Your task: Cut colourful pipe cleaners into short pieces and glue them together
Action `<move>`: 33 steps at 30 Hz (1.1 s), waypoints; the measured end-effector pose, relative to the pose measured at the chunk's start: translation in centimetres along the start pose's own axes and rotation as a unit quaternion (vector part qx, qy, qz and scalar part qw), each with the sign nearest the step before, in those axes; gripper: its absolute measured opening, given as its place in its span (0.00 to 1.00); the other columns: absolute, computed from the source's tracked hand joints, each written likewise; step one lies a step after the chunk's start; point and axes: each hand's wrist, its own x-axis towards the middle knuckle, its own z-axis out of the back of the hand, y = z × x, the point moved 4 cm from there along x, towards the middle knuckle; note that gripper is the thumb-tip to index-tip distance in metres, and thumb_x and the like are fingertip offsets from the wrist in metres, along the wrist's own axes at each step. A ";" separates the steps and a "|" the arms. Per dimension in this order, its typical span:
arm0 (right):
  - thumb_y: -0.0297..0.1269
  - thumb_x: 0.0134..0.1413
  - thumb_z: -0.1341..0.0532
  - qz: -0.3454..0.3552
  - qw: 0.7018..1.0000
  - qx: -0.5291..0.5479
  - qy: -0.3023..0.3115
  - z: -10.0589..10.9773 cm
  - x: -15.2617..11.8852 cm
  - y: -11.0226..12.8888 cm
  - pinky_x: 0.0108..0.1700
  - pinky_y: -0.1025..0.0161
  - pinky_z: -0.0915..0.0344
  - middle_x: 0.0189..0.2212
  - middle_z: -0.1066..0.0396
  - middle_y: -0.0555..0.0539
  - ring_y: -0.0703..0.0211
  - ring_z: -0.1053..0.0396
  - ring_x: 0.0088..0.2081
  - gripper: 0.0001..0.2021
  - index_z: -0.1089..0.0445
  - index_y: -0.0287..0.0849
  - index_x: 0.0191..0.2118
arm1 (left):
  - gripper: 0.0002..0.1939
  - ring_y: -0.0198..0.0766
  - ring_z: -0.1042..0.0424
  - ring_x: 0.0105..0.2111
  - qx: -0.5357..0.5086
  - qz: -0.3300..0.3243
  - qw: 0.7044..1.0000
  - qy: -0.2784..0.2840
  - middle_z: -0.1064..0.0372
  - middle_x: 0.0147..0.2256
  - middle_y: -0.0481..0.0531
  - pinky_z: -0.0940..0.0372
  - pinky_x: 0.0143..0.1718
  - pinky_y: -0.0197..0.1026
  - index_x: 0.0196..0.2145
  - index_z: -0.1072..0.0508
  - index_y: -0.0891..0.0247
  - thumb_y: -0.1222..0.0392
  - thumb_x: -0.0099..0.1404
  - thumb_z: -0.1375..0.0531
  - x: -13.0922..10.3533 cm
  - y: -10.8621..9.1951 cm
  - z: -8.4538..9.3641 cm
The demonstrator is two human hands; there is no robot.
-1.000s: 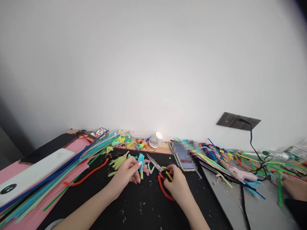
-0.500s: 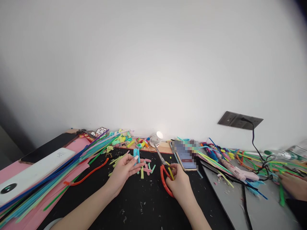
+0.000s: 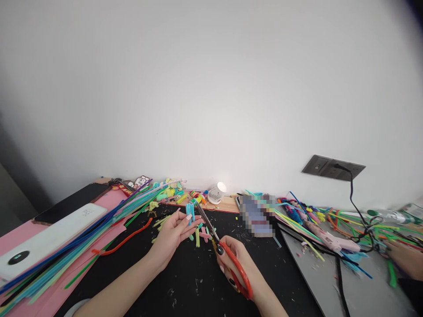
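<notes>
Between thumb and fingers, my left hand point(image 3: 172, 233) pinches a folded light-blue pipe cleaner point(image 3: 190, 212), its bent loops standing upright. My right hand point(image 3: 233, 259) grips red-handled scissors point(image 3: 243, 270), whose blades point up and left, with the tips close beside the blue loops. Part of a yellow piece shows near the scissors' pivot. Behind and below my left fingers lie short cut pieces in pink point(image 3: 205, 234) and yellow-green point(image 3: 197, 237) on the black mat point(image 3: 188, 281).
A paper cup point(image 3: 217, 193) and a phone point(image 3: 257, 220) stand or lie by the wall. Long pipe cleaners point(image 3: 82, 237) and a white device point(image 3: 53, 237) are at left. On the right are a pink glue gun point(image 3: 330, 240), cables and another person's hand point(image 3: 405, 259).
My right hand has turned and moved slightly left and down, bringing the scissor blades from near the cup to the blue loops. My left hand keeps its pinch.
</notes>
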 end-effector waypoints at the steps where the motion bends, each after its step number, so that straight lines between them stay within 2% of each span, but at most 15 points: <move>1: 0.57 0.45 0.42 0.002 1.000 -0.001 -0.001 0.0 0.1 -0.1 0.12 0.73 0.59 0.15 0.41 0.59 0.75 0.54 0.10 0.21 0.47 0.43 0.26 | 0.11 0.48 0.33 0.49 0.003 -0.002 1.000 0.001 0.29 0.43 0.58 0.39 0.52 0.48 0.30 0.36 0.63 0.54 0.59 0.40 0.0 0.0 0.0; 6: 0.57 0.44 0.41 -0.010 0.999 -0.036 -0.027 0.4 0.1 -0.3 0.13 0.73 0.59 0.13 0.43 0.58 0.74 0.53 0.11 0.22 0.48 0.43 0.22 | 0.12 0.48 0.33 0.49 0.007 -0.004 1.000 0.000 0.29 0.43 0.58 0.39 0.52 0.49 0.30 0.36 0.63 0.52 0.58 0.39 0.1 0.1 0.0; 9: 0.57 0.43 0.40 -0.027 0.999 -0.045 -0.009 0.2 -0.2 0.0 0.13 0.73 0.60 0.13 0.44 0.58 0.75 0.54 0.11 0.23 0.46 0.42 0.20 | 0.13 0.47 0.32 0.48 0.001 -0.003 1.000 -0.006 0.28 0.41 0.57 0.39 0.52 0.48 0.30 0.35 0.63 0.53 0.56 0.38 0.1 0.3 0.1; 12: 0.60 0.45 0.44 -0.026 0.999 -0.030 0.021 -0.1 -0.6 0.1 0.13 0.72 0.59 0.13 0.44 0.56 0.74 0.53 0.12 0.25 0.42 0.40 0.19 | 0.12 0.46 0.32 0.48 -0.001 -0.008 1.000 0.001 0.28 0.41 0.57 0.39 0.52 0.47 0.30 0.35 0.63 0.53 0.57 0.38 0.2 0.3 0.1; 15: 0.62 0.49 0.50 -0.019 0.998 0.003 0.057 -0.5 -0.9 -0.2 0.13 0.72 0.59 0.14 0.43 0.54 0.74 0.53 0.13 0.29 0.37 0.38 0.20 | 0.13 0.46 0.32 0.48 -0.004 -0.008 1.000 0.002 0.28 0.42 0.57 0.40 0.52 0.48 0.31 0.35 0.64 0.53 0.57 0.38 0.0 0.2 0.0; 17: 0.63 0.47 0.49 -0.022 0.996 0.051 0.076 -0.6 -1.1 -0.5 0.13 0.73 0.58 0.17 0.43 0.54 0.74 0.54 0.13 0.28 0.35 0.38 0.25 | 0.13 0.47 0.32 0.48 -0.008 -0.007 1.000 0.001 0.28 0.42 0.57 0.40 0.52 0.48 0.31 0.35 0.63 0.52 0.56 0.38 0.0 0.1 -0.1; 19: 0.64 0.45 0.47 -0.034 0.988 0.117 0.097 -0.6 -1.2 -0.8 0.14 0.73 0.53 0.20 0.44 0.54 0.73 0.52 0.15 0.27 0.35 0.40 0.30 | 0.14 0.47 0.33 0.49 -0.012 -0.005 1.000 0.001 0.28 0.42 0.57 0.40 0.52 0.48 0.31 0.36 0.63 0.52 0.55 0.37 -0.1 0.0 -0.2; 22: 0.65 0.45 0.49 -0.041 0.975 0.182 0.120 -0.5 -1.4 -0.7 0.19 0.70 0.44 0.23 0.44 0.52 0.69 0.47 0.20 0.29 0.34 0.40 0.31 | 0.13 0.48 0.34 0.50 -0.013 -0.005 1.000 0.010 0.29 0.43 0.56 0.40 0.52 0.48 0.30 0.36 0.63 0.52 0.56 0.38 -0.2 -0.1 -0.4; 27: 0.64 0.46 0.49 -0.026 0.984 0.125 0.123 -0.4 -1.5 0.1 0.19 0.71 0.41 0.24 0.41 0.51 0.70 0.45 0.19 0.28 0.35 0.40 0.31 | 0.13 0.47 0.34 0.50 -0.018 -0.004 1.000 0.020 0.29 0.44 0.55 0.40 0.52 0.47 0.30 0.37 0.62 0.52 0.57 0.39 -0.2 0.1 -0.5; 33: 0.62 0.50 0.50 -0.029 0.987 0.096 0.127 -0.5 -1.3 -0.3 0.16 0.73 0.42 0.22 0.42 0.52 0.71 0.43 0.16 0.27 0.36 0.39 0.30 | 0.14 0.50 0.34 0.50 -0.033 0.010 0.999 0.019 0.28 0.41 0.54 0.37 0.50 0.45 0.27 0.36 0.63 0.52 0.54 0.36 -0.3 0.1 -0.8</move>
